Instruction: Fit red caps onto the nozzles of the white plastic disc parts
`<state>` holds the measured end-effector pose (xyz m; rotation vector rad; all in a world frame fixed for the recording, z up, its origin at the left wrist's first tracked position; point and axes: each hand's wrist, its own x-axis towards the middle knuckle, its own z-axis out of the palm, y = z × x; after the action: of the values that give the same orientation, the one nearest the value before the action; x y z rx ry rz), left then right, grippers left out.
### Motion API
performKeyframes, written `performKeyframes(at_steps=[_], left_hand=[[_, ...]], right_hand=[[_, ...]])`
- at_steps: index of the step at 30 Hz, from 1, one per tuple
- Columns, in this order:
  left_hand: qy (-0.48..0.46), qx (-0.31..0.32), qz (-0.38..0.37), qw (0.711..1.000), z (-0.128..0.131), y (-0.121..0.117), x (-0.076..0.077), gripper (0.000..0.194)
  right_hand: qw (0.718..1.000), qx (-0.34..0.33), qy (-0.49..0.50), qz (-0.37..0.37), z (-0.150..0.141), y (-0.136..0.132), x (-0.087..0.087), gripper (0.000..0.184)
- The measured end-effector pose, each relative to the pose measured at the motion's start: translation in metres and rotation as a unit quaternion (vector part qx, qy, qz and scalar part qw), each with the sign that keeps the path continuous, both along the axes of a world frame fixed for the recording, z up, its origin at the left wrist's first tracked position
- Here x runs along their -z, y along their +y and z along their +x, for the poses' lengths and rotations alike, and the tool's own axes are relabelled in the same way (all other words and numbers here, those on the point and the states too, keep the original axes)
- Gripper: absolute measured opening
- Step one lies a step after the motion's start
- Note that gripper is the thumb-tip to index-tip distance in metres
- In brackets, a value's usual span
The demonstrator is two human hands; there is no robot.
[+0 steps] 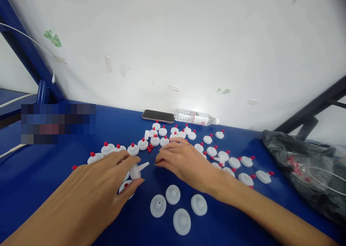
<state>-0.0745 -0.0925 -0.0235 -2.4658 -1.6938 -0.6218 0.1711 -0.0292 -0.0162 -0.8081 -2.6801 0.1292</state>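
My left hand (105, 184) is closed on a white nozzle cap (136, 171), held between thumb and fingers with its bare spout pointing right. Just right of it, my right hand (189, 163) hangs low over the blue table, fingers drawn together. Whatever lies between those fingertips, if anything, is hidden. Several small loose red tips (149, 148) lie beyond, between the two hands. In front of my right forearm, several white nozzle caps without red tips (173, 194) rest on the table. Many more white caps with red tips (143, 144) spread in an arc behind and beside both hands.
A phone (158, 116) and a clear plastic bottle (196, 117) lie against the white wall. On the right is a dark plastic bag (302, 170) with red pieces showing. Blue frame posts (43, 91) and white cables stand at the left, near a pixelated patch.
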Motion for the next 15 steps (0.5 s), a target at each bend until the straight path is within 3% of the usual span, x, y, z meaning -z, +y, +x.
performKeyframes(at_steps=[2,4,6,11,15], left_hand=[[0.045,-0.003,0.009,0.999,-0.001,-0.001,0.004,0.044],[0.067,-0.015,0.011,0.998,-0.002,-0.002,0.006,0.045],[0.069,-0.023,0.007,0.997,-0.002,-0.002,0.005,0.047],[0.052,0.003,0.031,0.998,0.001,-0.002,-0.002,0.04],[0.051,0.045,0.055,0.996,0.0,-0.002,-0.003,0.049]], right_hand=[[0.985,0.024,0.117,-0.124,-0.001,-0.004,-0.01,0.006],[0.946,0.055,0.214,-0.235,-0.002,-0.008,-0.02,0.005],[0.913,0.076,0.269,-0.297,-0.005,-0.011,-0.026,0.011],[0.886,0.06,0.315,-0.334,-0.008,-0.012,-0.024,0.006],[0.875,0.069,0.336,-0.341,-0.01,-0.013,-0.019,0.007]])
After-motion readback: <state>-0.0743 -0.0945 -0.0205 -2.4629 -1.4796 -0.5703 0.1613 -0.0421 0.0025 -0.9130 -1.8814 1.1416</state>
